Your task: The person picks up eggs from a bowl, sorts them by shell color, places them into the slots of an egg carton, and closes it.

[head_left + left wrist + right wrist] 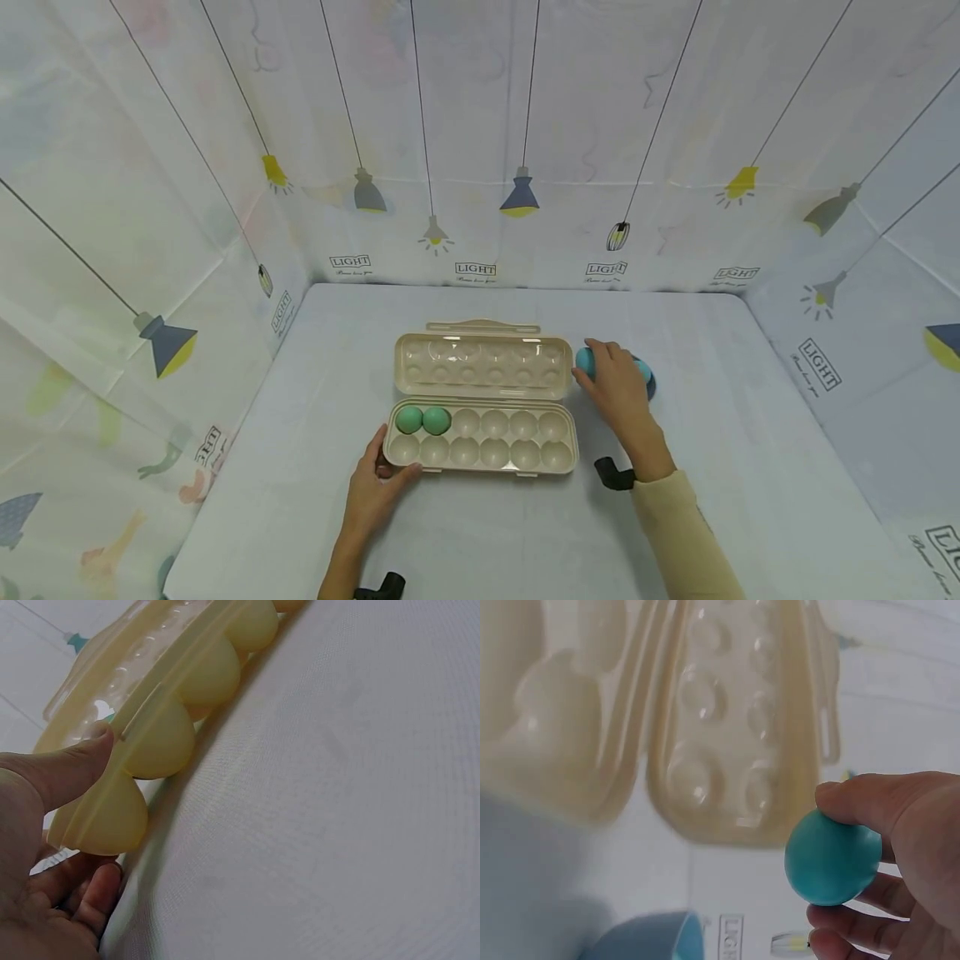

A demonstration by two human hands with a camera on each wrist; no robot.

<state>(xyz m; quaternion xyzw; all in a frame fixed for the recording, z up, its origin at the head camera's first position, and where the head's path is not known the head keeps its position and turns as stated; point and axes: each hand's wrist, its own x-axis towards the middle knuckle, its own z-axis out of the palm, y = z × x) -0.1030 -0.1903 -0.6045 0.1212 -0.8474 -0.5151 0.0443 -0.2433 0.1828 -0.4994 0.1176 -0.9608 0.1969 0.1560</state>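
Presently, two green eggs [437, 420] occupy the egg carton [483, 403] at frame centre; ten cups [495, 452] are bare; I see the left hand [375, 493] gripping the carton's left end, the right hand [618, 385] pinching a blue egg [832, 859], right of centre.

Two eggs [437, 421] sit in the carton [495, 452], left of the bowl [646, 940].

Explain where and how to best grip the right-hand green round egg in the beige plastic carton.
Probably pinch the green round egg by its upper sides, from above, slightly right: its lower part sits in the carton, and the right neighbouring cup is empty.
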